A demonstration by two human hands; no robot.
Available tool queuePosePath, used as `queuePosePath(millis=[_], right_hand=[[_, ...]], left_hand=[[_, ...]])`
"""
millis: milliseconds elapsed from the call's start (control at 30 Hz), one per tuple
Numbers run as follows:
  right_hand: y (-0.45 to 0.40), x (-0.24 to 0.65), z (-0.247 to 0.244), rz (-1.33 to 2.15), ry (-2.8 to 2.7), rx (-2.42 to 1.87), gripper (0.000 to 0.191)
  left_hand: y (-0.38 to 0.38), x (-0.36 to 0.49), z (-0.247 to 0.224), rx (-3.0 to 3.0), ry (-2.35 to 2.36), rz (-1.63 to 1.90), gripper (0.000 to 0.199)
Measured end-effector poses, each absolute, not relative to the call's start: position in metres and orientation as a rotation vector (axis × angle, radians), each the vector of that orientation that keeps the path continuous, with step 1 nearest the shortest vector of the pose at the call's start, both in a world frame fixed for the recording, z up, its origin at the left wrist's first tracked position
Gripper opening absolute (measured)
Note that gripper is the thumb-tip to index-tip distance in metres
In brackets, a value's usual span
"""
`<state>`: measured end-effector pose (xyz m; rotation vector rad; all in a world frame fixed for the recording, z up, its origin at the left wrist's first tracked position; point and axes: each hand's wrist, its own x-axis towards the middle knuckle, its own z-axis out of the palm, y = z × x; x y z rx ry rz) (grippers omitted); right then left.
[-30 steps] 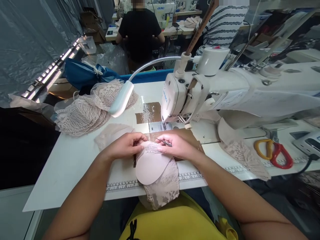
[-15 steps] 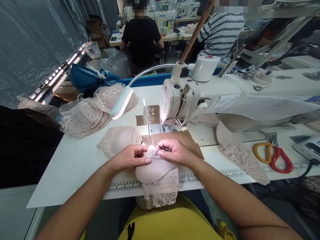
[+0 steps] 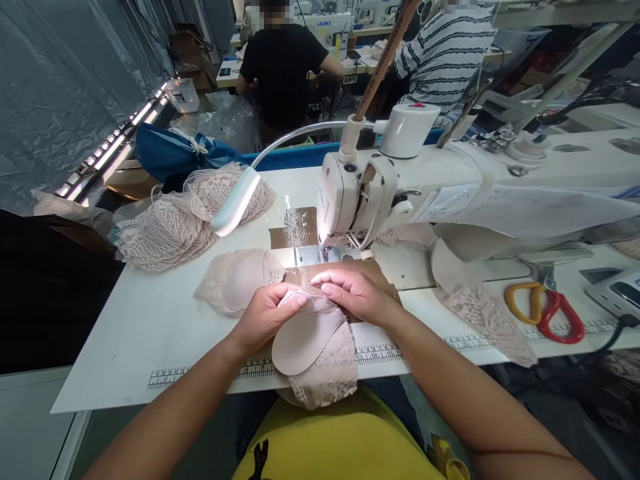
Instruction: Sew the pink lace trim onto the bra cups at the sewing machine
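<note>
A pale pink bra cup with lace hangs between my hands at the table's front edge, its lace part drooping over the edge toward my lap. My left hand is closed, pinching the cup's upper left edge between thumb and fingers. On the other side, my right hand is closed at the cup's upper right edge, thumb against the fingertips. A thin dark tip shows by its fingers; what it belongs to is mostly hidden. Another lace-edged cup lies on the table just beyond my left hand.
The sewing machine stands ahead, its needle beyond my hands. A lamp on a bendy neck hangs at left over stacked lace cups. To the right lie a lace piece and scissors. Two people sit further back.
My left hand has turned and moved slightly right, its thumb now on the cup's edge. The cup's top edge is spread wider between my hands. The dark tool in my right hand shows less.
</note>
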<state>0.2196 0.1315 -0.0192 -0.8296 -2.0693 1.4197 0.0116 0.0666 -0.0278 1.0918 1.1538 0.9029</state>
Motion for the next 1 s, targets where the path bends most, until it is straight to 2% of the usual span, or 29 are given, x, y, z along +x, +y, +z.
queuePosePath(millis=[200,300,533,667,733,833,933,1000], right_hand=[[0.129,0.215,-0.014,1.568,-2.103,-0.833,0.025],[0.126,0.210,-0.013,1.496,-2.092,-0.850,0.019],[0.127,0.207,-0.020,1.383,-2.025,-0.936,0.019],[0.130,0.213,-0.023,1.202,-1.974,-1.047,0.019],[0.126,0.213,-0.023,1.031,-2.037,-1.050,0.024],[0.114,0.205,-0.023,0.757,-2.281,-0.815,0.031],[0.103,0.193,-0.024,0.536,-2.668,-0.484,0.024],[0.103,0.191,-0.023,0.463,-2.877,-0.458,0.014]], left_hand=[[0.069,0.011,-0.026,1.130,1.151,0.842,0.029],[0.069,0.012,-0.026,1.085,1.124,0.817,0.029],[0.071,0.014,-0.024,1.159,1.149,0.799,0.032],[0.065,0.000,-0.003,1.643,1.349,0.651,0.033],[0.065,-0.013,0.008,1.872,1.503,0.619,0.033],[0.080,-0.033,0.014,2.019,1.715,0.726,0.030],[0.107,-0.046,0.005,2.043,1.943,0.611,0.045],[0.122,-0.050,-0.003,1.923,1.972,0.446,0.046]])
